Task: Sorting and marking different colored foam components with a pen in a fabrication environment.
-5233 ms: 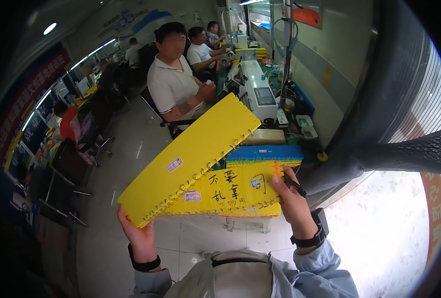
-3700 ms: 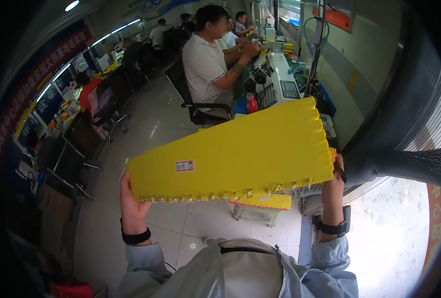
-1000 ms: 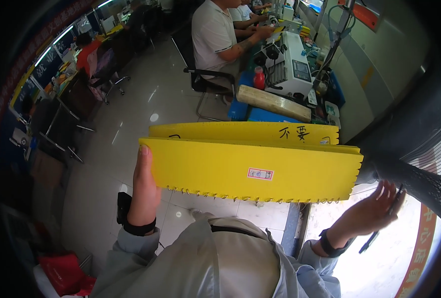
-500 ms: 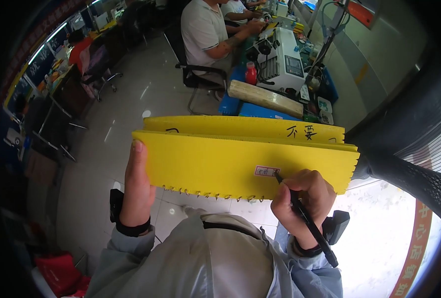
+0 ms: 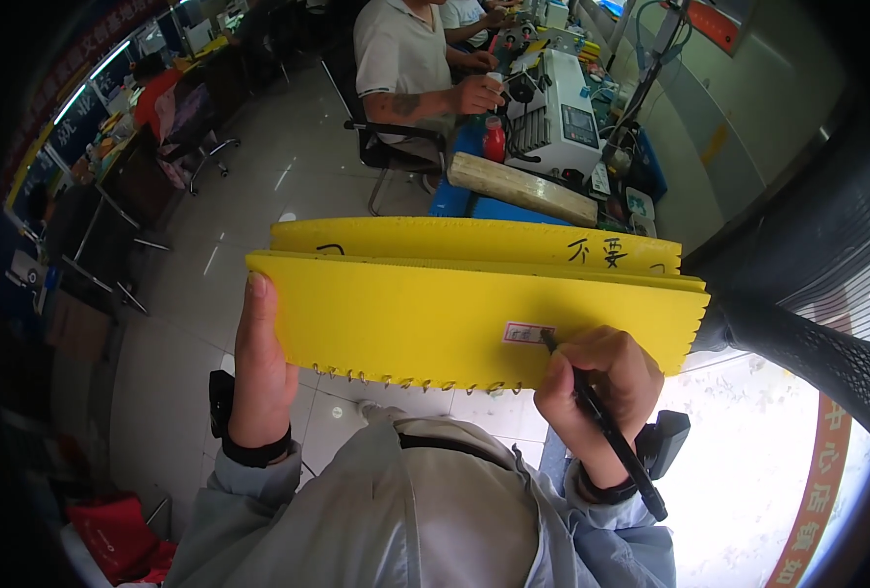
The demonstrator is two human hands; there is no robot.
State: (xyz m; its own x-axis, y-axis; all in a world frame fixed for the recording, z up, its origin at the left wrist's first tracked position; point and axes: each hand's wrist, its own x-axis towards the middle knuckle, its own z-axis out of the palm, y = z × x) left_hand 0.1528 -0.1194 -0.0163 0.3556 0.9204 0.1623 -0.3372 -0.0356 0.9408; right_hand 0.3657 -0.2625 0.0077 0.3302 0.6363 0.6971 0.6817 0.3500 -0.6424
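A long yellow folded board [image 5: 386, 318] spans the space in front of me, with dark handwritten marks on its rear panel. Small metal rings [image 5: 405, 383] hang in a row along its lower edge. My left hand [image 5: 262, 367] grips the board's left end, thumb on the front face and the other fingers hidden behind. In my right hand [image 5: 616, 377] is a black pen [image 5: 606, 431], pinched between thumb and fingers. Its tip touches or almost touches the right end of a small pink-bordered label [image 5: 527, 333] on the front panel. The right hand lies against the board's lower right part.
Beyond the board, a workbench holds a wooden block [image 5: 523, 188], a red bottle [image 5: 494, 139] and a white machine [image 5: 560, 122] with a screen. A person [image 5: 400, 64] sits there in a black chair [image 5: 356, 118]. At lower left lies a red bag [image 5: 113, 539].
The board's left end and my left hand have shifted slightly left and up. The pen stays at the label. The seated person's hand has come down toward the bench with a small white object.
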